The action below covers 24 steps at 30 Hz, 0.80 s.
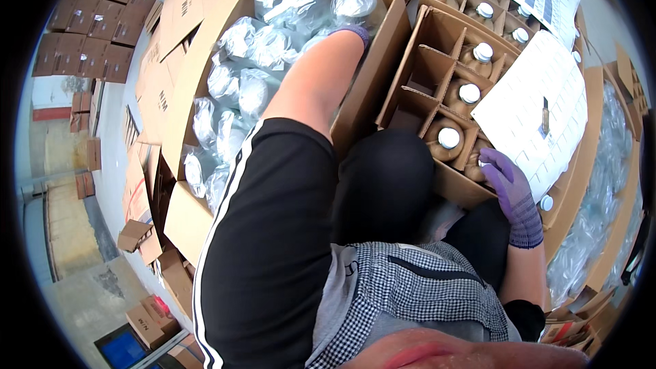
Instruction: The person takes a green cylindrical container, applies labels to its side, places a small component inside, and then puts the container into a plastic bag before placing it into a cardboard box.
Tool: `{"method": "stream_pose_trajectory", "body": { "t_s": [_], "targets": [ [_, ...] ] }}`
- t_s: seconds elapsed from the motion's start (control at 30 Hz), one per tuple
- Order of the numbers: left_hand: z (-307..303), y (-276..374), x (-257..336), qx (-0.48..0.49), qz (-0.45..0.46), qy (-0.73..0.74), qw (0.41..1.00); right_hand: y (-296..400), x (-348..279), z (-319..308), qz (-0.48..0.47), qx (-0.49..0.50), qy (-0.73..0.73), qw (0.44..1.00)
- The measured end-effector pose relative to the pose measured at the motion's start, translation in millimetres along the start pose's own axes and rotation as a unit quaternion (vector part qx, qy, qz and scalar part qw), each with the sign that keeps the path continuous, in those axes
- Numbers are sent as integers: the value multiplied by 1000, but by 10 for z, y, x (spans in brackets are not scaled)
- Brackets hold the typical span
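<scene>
My left hand (355,31) reaches down into an open carton (387,36) of bottles in clear plastic wrap (274,46). Only the purple glove's cuff shows; the fingers are hidden among the wrapped bottles. On the right, my right hand (510,184), in a purple knit glove, has its fingers around the white cap of a bottle (474,170). That bottle stands in the near corner cell of a divided carton (407,105). Other white-capped bottles (447,139) stand upright in neighbouring cells; several cells on its left side hold none.
A white printed sheet (538,92) covers part of the cartons, with a dark-handled tool (546,115) on it. Behind stands another divided carton of capped bottles (484,10). Further right are cartons of plastic-wrapped items (594,205). Flattened cardboard (164,82) lies on the left.
</scene>
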<state>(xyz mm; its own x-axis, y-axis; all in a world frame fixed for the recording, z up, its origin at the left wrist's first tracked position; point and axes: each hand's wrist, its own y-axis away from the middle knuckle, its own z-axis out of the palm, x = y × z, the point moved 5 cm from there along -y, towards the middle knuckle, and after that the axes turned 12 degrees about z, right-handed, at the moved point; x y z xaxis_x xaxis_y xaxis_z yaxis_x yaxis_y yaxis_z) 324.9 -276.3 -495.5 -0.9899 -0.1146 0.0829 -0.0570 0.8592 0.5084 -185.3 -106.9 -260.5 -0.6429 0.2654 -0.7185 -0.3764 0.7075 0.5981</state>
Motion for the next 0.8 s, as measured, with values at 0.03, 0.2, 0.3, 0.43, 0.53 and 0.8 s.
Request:
{"method": "stream_pose_trajectory", "body": {
  "t_s": [0.03,0.2,0.3,0.43,0.53,0.8],
  "targets": [
    [268,-29,-518,31,-44,47,997,-69,-17,29,-7,-25,-11,1000],
    [379,-5,-656,89,-30,194,977,53,-29,-62,-39,-46,-50,997],
    [-728,652,778,-85,39,113,989,172,92,-193,-16,15,-46,999],
    [-1383,1462,189,-108,-11,91,990,135,-25,-107,-53,-31,-56,997],
    [-745,894,-526,-77,78,92,990,114,-36,-75,-58,-36,-35,997],
    [275,121,-1660,43,116,-63,990,119,-241,-3,-84,-73,-5,994]
  ]
}}
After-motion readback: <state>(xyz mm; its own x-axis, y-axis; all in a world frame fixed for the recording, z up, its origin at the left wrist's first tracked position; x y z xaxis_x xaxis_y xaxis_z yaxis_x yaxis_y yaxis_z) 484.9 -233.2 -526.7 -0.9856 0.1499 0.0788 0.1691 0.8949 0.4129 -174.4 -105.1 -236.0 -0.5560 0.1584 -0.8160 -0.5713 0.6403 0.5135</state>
